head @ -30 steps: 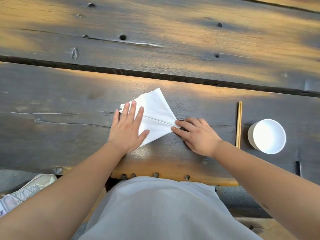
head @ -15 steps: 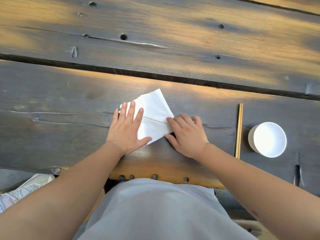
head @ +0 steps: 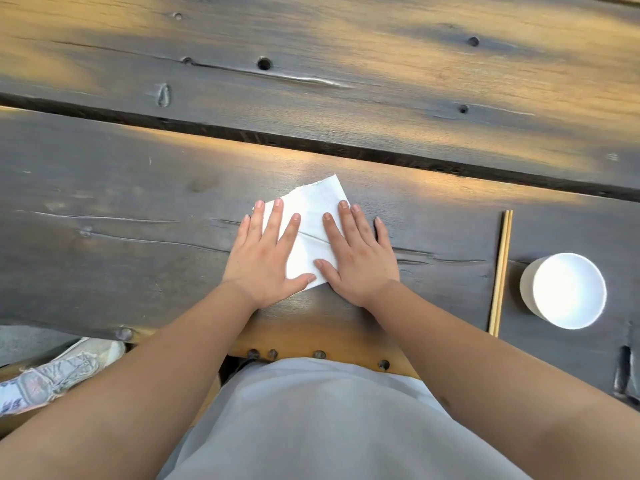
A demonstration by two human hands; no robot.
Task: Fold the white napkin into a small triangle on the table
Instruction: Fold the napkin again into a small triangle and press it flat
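Napkin (head: 313, 221) flat on the worktop (head: 138, 202), near its front edge. Left hand (head: 265, 258) flat on napkin's left part, right hand (head: 356, 258) flat on its right part, thumbs nearly meeting. Chopsticks (head: 500, 271) well right of the napkin, bowl (head: 564, 289) just beyond them. Shoe (head: 52, 372) below the worktop's edge, far left.

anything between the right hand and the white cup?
Head view: a pair of wooden chopsticks lies between the right hand and the white cup, lengthwise toward the person; otherwise only bare table.
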